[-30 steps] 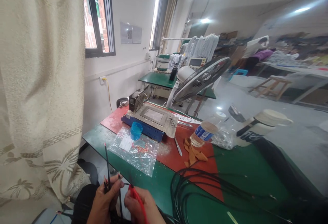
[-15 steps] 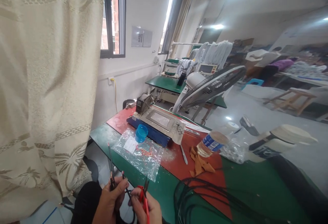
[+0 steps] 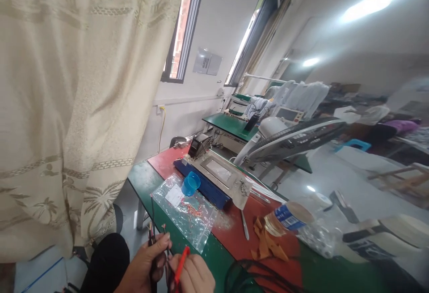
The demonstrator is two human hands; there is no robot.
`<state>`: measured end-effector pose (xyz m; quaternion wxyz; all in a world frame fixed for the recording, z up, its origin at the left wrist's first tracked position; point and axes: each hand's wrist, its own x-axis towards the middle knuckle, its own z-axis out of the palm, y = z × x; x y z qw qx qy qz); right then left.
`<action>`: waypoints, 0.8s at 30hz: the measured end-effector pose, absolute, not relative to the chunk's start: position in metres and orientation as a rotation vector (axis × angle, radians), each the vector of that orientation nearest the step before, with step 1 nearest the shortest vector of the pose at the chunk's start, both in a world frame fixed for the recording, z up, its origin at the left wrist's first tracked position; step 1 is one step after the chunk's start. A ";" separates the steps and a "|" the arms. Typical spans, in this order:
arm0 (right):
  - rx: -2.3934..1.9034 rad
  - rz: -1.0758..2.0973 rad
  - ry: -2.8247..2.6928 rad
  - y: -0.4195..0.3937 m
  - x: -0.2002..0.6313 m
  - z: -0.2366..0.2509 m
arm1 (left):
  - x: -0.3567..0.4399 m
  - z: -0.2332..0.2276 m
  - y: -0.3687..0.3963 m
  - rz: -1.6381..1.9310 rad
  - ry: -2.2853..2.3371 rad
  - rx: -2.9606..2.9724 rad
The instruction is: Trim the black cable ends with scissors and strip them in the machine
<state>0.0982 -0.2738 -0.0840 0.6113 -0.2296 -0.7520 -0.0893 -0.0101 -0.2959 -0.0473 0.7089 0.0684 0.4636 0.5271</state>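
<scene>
My left hand [image 3: 147,259] is closed around several black cables [image 3: 153,219]. Their ends stick up past my fingers, and one short end [image 3: 164,227] between thumb and forefinger shows thin coloured wires fanned out. My right hand [image 3: 196,271] is close beside it, wrapped around a red-handled tool that looks like pliers [image 3: 181,264]; the jaws cannot be made out now. Its fingertips are at the cable below my left thumb, though whether they pinch it is unclear. Beyond both hands lies a clear plastic bag [image 3: 201,235] with small orange-red bits on it.
A blue cup [image 3: 191,184] stands on the bag, before a blue-based heating device [image 3: 214,194]. Rightward are tweezers [image 3: 245,226], orange cloth [image 3: 266,244], a labelled bottle [image 3: 290,218] and coiled black cable [image 3: 246,277]. A fan [image 3: 284,143] stands behind; a curtain [image 3: 83,105] hangs left.
The view has tilted and swung left. In my right hand the tool has turned, its jaws no longer pointing up in sight. The short cable end now shows spread wires.
</scene>
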 end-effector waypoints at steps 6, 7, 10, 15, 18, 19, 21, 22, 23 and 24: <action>-0.563 -0.099 -1.595 -0.272 0.095 -0.083 | -0.011 -0.046 -0.295 1.202 0.974 0.074; -0.559 -0.101 -1.591 -0.272 0.094 -0.083 | -0.012 -0.044 -0.295 1.206 0.970 0.056; -0.564 -0.142 -1.570 -0.272 0.091 -0.083 | -0.013 -0.039 -0.295 1.184 0.968 0.029; -0.587 -0.154 -1.555 -0.273 0.088 -0.082 | -0.014 -0.037 -0.295 1.178 0.964 0.035; -0.576 -0.156 -1.581 -0.274 0.091 -0.081 | -0.014 -0.039 -0.296 1.175 0.960 0.040; -0.577 -0.139 -1.611 -0.275 0.092 -0.080 | -0.013 -0.039 -0.296 1.183 0.962 0.045; -0.582 -0.096 -1.686 -0.277 0.095 -0.079 | -0.013 -0.040 -0.297 1.199 0.983 0.058; -0.585 -0.082 -1.721 -0.278 0.097 -0.079 | -0.012 -0.040 -0.297 1.205 0.997 0.064; -0.588 -0.072 -1.747 -0.279 0.098 -0.078 | -0.012 -0.040 -0.298 1.207 1.009 0.069; -0.586 -0.068 -1.761 -0.279 0.100 -0.076 | -0.012 -0.040 -0.298 1.210 1.009 0.084</action>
